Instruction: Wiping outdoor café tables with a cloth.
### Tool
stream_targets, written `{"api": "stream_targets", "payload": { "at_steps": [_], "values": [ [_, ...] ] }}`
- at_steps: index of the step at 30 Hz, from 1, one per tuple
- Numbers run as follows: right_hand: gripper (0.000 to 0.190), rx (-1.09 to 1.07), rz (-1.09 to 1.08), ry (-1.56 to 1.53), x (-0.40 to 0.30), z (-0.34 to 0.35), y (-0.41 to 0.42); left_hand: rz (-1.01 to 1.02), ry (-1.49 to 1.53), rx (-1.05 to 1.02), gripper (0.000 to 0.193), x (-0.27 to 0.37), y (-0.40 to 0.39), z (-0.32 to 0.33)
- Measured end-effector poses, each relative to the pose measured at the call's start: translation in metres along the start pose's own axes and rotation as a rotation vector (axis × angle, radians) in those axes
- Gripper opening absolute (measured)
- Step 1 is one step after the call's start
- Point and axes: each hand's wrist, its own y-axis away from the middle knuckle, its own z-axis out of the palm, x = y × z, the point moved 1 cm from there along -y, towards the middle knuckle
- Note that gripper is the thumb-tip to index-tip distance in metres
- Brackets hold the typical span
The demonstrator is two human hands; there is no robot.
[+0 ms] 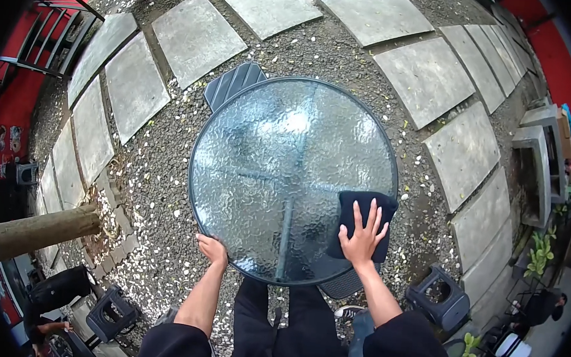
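Note:
A round table with a textured glass top [257, 211] and a dark rim stands right in front of me. Beneath the glass its crossed frame bars show through. My right hand [364, 232] lies flat with spread fingers on a folded black cloth [348, 208], which rests on the glass at the right side and reaches over the rim. At the lower left, my left hand [213, 250] grips the table's edge; its fingers under the rim are partly hidden. Bright reflections of the sky lie on the glass.
Dark plastic stools [235, 84] stand partly under the table's far side, with another stool [439, 296] at right and one [111, 313] at lower left. Concrete slabs [200, 41] curve around on gravel [158, 193]. A wooden post [40, 229] rises at left. People [510, 355] are at lower right.

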Motion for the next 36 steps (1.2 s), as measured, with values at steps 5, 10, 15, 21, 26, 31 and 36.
{"api": "stream_targets", "payload": {
  "at_steps": [5,10,15,21,26,31,36],
  "values": [
    [0.066,0.1,0.036,0.084,0.02,0.005,-0.098,0.13,-0.047,0.061,0.059,0.0,0.011,0.012],
    [0.067,0.135,-0.013,0.066,-0.004,0.02,-0.18,0.283,-0.281,0.139,0.055,-0.003,0.015,0.005],
    [0.067,0.16,-0.142,0.051,-0.062,0.039,-0.242,0.214,-0.145,0.103,0.052,0.02,0.035,0.009],
    [0.067,0.137,-0.702,-0.083,-0.206,0.071,-0.221,0.316,-0.197,0.276,0.061,0.043,0.057,0.006],
    [0.062,0.009,-1.084,-0.238,-0.262,0.094,-0.176,0.184,-0.161,0.132,0.062,0.049,0.06,0.007],
    [0.061,0.112,-0.706,-0.141,-0.217,0.079,-0.252,0.229,-0.168,0.177,0.062,0.041,0.054,0.004],
    [0.06,0.206,-0.204,0.06,-0.059,0.04,-0.285,0.281,-0.224,0.189,0.059,0.023,0.041,0.007]
  ]
}}
